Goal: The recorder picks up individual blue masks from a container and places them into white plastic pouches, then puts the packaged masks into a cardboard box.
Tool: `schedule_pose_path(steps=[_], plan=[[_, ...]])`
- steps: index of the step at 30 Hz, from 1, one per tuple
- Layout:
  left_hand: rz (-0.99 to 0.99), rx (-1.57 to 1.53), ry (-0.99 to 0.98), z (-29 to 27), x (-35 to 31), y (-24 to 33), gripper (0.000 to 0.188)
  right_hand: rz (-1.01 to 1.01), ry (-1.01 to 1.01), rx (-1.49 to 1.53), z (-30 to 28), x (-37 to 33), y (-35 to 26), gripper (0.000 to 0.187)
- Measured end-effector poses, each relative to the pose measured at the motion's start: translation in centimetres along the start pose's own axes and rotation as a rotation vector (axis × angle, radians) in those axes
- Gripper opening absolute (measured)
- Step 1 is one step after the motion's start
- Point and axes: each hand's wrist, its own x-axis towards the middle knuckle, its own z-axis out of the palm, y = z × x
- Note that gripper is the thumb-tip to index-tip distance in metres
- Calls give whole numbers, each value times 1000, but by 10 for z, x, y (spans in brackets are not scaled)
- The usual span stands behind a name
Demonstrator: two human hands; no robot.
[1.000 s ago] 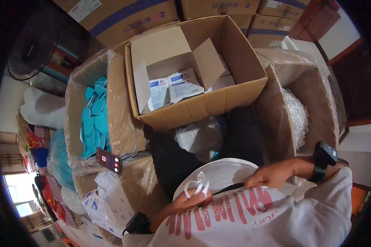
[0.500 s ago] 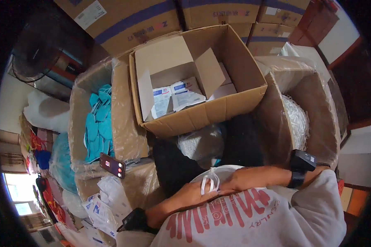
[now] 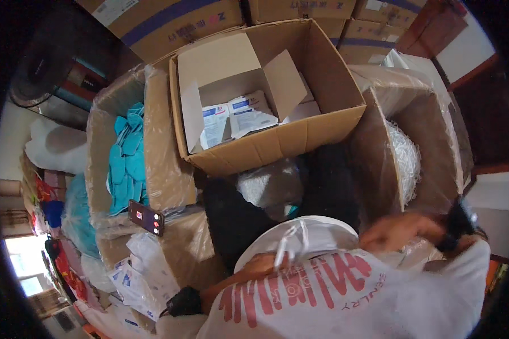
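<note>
A white round bowl-like thing [image 3: 329, 233] rests on my lap, its rim curving up in front of my shirt. My left hand [image 3: 261, 265] lies at its near left side, fingers mostly hidden by a loop of white strap [image 3: 291, 243] and the shirt. Whether it holds anything cannot be seen. My right hand [image 3: 398, 230] is off to the right of the bowl-like thing, smeared by motion, so its fingers do not show clearly. Below the big box, between my dark-clad legs, sits a clear plastic bag [image 3: 270, 183] with white contents.
Ahead stands an open carton [image 3: 271, 148] holding a smaller box of white-and-blue packets [image 3: 249, 116]. On the left, a lined box holds teal flat pieces [image 3: 127, 158]; a phone [image 3: 146, 217] lies near more packets [image 3: 138, 282]. At right, a box holds white strands [image 3: 404, 161].
My right hand has moved away from my left, out to the right, uncovering more of the white bowl-like thing. My left hand has shifted slightly. The view has tilted a little.
</note>
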Motion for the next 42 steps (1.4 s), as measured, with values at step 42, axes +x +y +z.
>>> schedule_pose_path(steps=[42], plan=[[240, 233, 1278, -80, 35, 39, 27, -506, 740, 594, 1, 186, -47, 18]])
